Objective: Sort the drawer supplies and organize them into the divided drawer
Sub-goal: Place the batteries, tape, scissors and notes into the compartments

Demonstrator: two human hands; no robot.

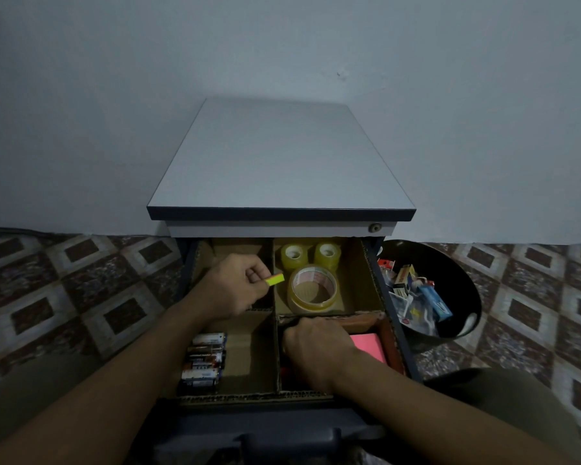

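The open drawer (396, 333) is split by cardboard dividers into four compartments. My left hand (239, 286) hovers over the back left compartment and pinches a small yellow sticky-note pad (275, 280). My right hand (316, 347) reaches down into the front right compartment beside a pink sticky-note pad (369, 347); its fingers are curled downward and what they touch is hidden. Three rolls of clear tape (312, 290) sit in the back right compartment. Several batteries (203, 360) lie stacked in the front left compartment.
The drawer belongs to a grey-topped cabinet (282, 162) against a pale wall. A black bin (450, 290) holding several loose small supplies stands on the patterned tile floor to the right. The drawer's dark front handle (289, 441) is at the bottom.
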